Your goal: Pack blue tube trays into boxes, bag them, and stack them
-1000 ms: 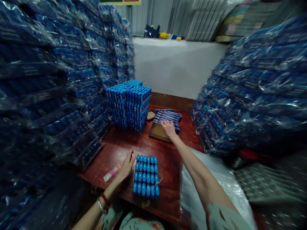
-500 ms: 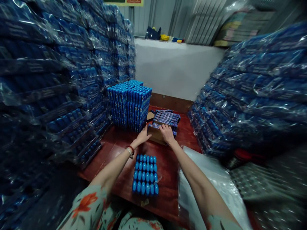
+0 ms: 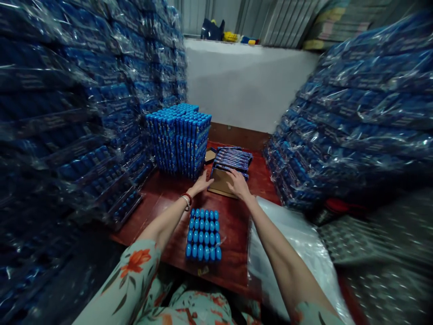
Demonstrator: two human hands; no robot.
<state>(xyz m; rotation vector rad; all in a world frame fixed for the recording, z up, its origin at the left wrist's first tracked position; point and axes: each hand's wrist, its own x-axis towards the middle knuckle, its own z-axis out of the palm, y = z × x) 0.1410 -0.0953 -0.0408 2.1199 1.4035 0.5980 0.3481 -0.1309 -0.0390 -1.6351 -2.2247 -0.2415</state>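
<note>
A shallow brown cardboard tray (image 3: 221,181) with printed edges lies on the red table, tilted toward me. My left hand (image 3: 202,183) is at its left side, thumb and fingers apart. My right hand (image 3: 238,184) reaches over its right end with fingers spread, some seeming to touch it. Behind the tray is a row of printed purple-blue cardboard trays (image 3: 233,158), nested together. Nearer to me, a block of blue round-topped items (image 3: 203,235) stands in several rows, apart from both hands.
A tall block of blue packs (image 3: 179,140) stands at the back left. Film-wrapped stacks (image 3: 118,113) rise on the left, and more wrapped stacks (image 3: 355,122) on the right. Clear plastic sheets (image 3: 287,253) lie at the table's right front. A white panel (image 3: 250,85) closes the back.
The cardboard tray has tipped, so its brown inside face now shows more. My right hand's fingers have spread from its upper edge. The view has shifted slightly downward.
</note>
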